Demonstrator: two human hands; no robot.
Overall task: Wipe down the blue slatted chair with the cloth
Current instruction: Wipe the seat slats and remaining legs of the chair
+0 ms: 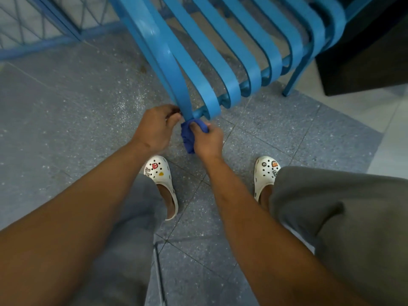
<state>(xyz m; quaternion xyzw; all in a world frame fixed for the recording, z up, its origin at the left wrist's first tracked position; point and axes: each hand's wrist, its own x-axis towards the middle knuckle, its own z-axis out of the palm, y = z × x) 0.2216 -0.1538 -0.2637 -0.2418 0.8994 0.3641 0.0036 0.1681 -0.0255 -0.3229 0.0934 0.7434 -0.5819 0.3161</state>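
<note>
The blue slatted chair [212,54] fills the upper middle of the head view, its curved slats running down toward me. A dark blue cloth [187,138] is bunched against the lower end of the leftmost slat. My right hand [207,140] grips the cloth there, fingers curled round it. To the left of that slat's end, my left hand [154,127] holds the chair's edge with thumb and fingers curled round it. Part of the cloth hangs below my right hand.
Grey speckled floor tiles [77,102] lie all around. A blue mesh fence [33,25] stands at the upper left. A dark block [364,62] sits at the upper right beside a chair leg [293,82]. My feet in white clogs [161,175] stand just below my hands.
</note>
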